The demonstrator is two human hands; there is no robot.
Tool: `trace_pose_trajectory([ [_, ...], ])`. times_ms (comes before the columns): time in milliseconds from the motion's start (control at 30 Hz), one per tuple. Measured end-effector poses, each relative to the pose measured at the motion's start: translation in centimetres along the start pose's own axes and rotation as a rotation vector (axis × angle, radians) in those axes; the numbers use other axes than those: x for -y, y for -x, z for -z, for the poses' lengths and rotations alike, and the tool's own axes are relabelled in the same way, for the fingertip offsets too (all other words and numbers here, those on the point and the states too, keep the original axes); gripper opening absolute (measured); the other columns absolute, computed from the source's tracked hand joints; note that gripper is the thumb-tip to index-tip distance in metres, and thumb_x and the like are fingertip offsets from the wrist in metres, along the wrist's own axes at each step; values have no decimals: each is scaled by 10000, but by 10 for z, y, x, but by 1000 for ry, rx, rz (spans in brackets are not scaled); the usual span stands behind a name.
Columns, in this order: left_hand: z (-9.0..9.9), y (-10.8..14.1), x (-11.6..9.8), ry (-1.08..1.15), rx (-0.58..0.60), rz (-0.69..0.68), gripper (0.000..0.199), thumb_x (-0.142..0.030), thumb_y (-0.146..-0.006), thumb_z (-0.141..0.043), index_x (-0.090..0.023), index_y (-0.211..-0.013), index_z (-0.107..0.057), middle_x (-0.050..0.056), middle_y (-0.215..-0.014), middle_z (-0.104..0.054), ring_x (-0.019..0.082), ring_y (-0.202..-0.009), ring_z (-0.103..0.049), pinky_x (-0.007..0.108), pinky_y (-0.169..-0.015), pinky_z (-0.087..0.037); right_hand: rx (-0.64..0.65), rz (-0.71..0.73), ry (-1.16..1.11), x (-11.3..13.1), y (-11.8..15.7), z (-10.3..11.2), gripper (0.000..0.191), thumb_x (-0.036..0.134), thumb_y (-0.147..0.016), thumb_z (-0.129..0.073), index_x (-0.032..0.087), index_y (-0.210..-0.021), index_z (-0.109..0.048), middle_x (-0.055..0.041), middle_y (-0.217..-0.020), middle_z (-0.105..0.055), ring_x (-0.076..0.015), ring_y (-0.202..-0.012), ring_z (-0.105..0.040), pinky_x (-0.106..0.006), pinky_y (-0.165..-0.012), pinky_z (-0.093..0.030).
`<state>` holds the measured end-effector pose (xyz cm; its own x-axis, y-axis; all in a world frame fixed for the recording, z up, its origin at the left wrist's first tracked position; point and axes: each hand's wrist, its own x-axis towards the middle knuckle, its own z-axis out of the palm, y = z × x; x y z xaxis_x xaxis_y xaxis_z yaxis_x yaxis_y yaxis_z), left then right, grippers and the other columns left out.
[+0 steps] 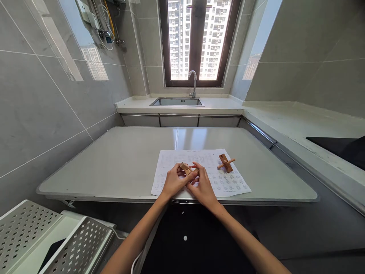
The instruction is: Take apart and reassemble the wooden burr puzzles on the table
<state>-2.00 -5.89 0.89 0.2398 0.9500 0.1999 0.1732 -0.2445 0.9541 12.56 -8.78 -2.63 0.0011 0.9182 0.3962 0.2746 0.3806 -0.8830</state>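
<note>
Wooden puzzle pieces (186, 169) are held between my two hands, just above a printed paper sheet (168, 156) on the table. My left hand (174, 181) grips them from the left, its thumb reaching across toward the right. From the right, my right hand (203, 186) closes its fingers around the same pieces; the fingers hide part of them. On the sheet's right side lies another wooden assembly (226, 163), a flat piece crossed by a thin stick, touched by neither hand.
The pale folding table (85, 167) stands before me. Behind it are a counter (222, 102), a sink (176, 102) and a faucet (194, 83). White perforated panels (76, 247) stand at the lower left. A black flat object (339, 146) lies on the right counter.
</note>
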Motion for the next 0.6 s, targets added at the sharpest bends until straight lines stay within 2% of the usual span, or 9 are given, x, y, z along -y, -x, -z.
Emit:
trace_pose_trajectory([
  [100,0,-1,-1,6,-1,-2,443,-461,-815,-826,-186,-1116,-652,87,-1132,-767,242,-1063,-736,415,-1003,-568,-45,46,76,-7,-6,0,510,305,-907,-669,245,-1380,-488,-141,-1353,-532,-253,-1023,-656,-414,-825,-614],
  [267,3,1,6,34,-19,24,468,-436,-819,-825,-181,-1162,-632,111,-1193,-753,253,-1098,-732,440,-1031,-560,-4,47,138,-17,-10,6,254,337,-954,-617,236,-1187,-618,-116,-1215,-589,-251,-963,-666,-384,-748,-611],
  [433,7,7,10,119,21,33,527,-438,-810,-833,-180,-1217,-619,146,-1306,-714,278,-1200,-698,465,-1082,-531,32,60,150,-22,-8,9,208,351,-982,-589,230,-1135,-662,-112,-1159,-644,-255,-966,-667,-378,-753,-596],
  [600,10,10,11,127,26,23,548,-427,-808,-834,-187,-1252,-620,135,-1300,-722,284,-1232,-680,478,-1129,-490,46,108,144,-23,-7,13,238,371,-968,-637,241,-1165,-668,-96,-1169,-668,-262,-1063,-650,-419,-931,-553],
])
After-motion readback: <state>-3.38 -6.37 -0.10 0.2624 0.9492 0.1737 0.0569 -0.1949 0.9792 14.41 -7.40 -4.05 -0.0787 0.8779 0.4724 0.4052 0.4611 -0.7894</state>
